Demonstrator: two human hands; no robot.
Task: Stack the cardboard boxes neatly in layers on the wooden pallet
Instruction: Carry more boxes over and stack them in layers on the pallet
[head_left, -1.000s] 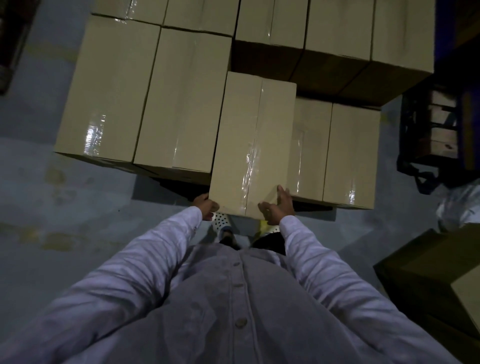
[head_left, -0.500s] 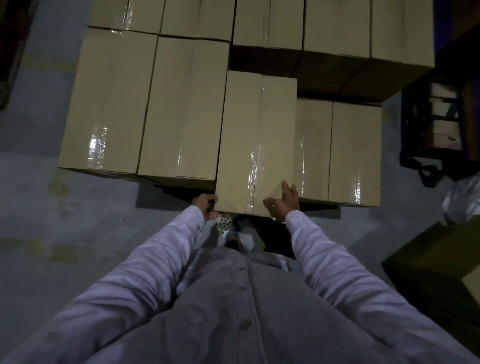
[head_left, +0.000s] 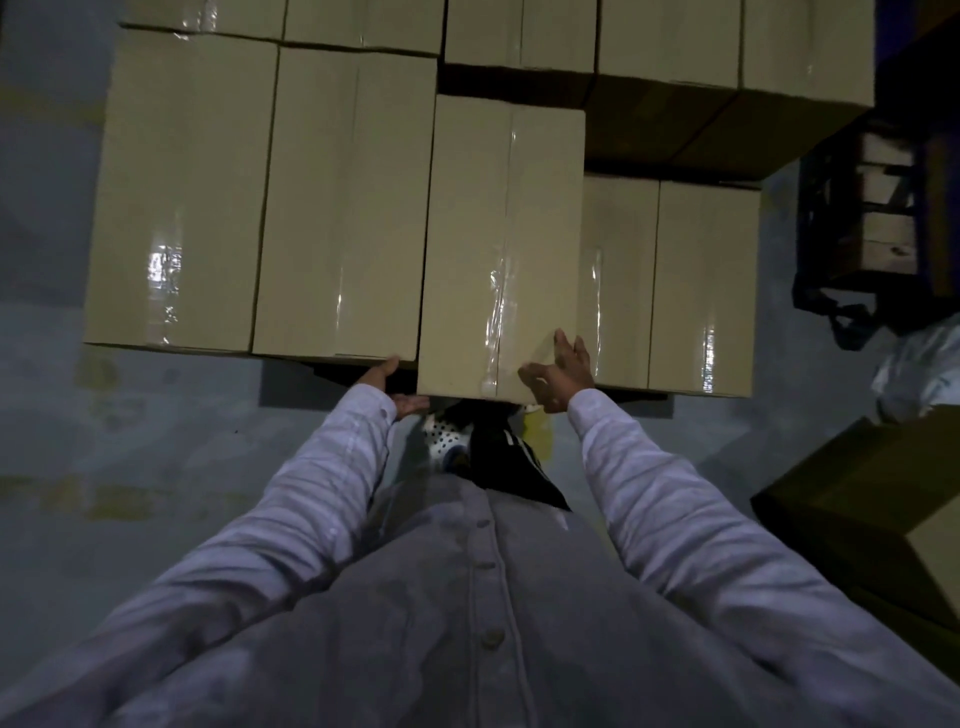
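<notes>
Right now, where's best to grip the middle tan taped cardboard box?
Probably the near end's two corners, from the person's side. The tan taped cardboard box has a flat, handle-free top, and a neighbouring box hugs its left face. Left hand and right hand flank that end.

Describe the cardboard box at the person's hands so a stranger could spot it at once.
Look at the stack of cardboard boxes ahead. In its near row, the middle box lies between left hand and right hand. It stands higher than the two boxes on its right.
</notes>
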